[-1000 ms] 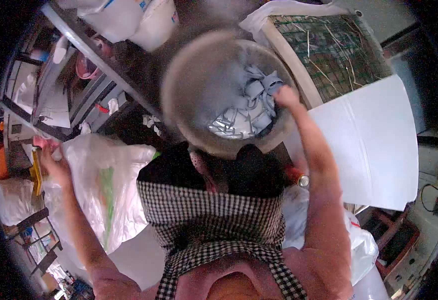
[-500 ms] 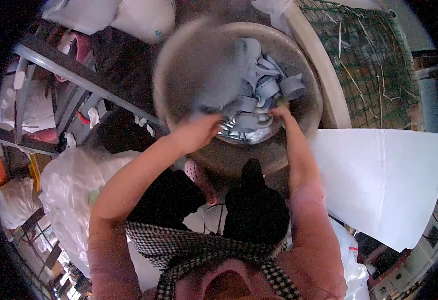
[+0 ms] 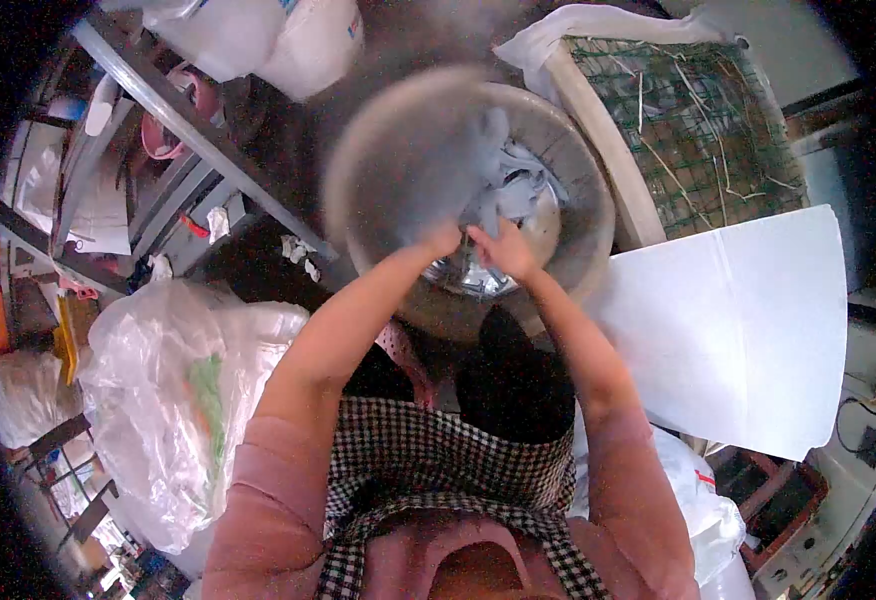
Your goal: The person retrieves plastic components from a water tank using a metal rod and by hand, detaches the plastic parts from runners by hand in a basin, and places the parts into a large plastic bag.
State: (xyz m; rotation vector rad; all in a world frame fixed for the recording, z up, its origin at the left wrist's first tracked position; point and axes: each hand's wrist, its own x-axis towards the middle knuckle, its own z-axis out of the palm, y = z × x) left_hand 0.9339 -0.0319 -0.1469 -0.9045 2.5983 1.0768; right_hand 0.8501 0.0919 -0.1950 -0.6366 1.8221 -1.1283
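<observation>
A wide round tub [image 3: 598, 215] stands in front of my knees, with grey-blue plastic parts [image 3: 523, 190] heaped inside. Some are curved like rings or cups. Below them lies a shiny silvery surface [image 3: 483, 280]. Both my hands are low inside the tub, almost touching each other. My right hand [image 3: 505, 250] is closed, and a grey plastic part sticks up at its fingers. Closed too is my left hand [image 3: 442, 240], just beside it; whatever its fingertips hold is hidden. A grey blur covers the left part of the tub.
At the right, a large white sheet [image 3: 728, 330] reaches the tub's edge, below a frame with green mesh [image 3: 698, 130]. A metal rack [image 3: 188, 120] stands at the left, above a clear plastic bag [image 3: 168, 390]. White sacks [image 3: 308, 45] lie at the back.
My hands have come together from opposite sides of the parts. The view has shifted, and fewer parts show in the heap.
</observation>
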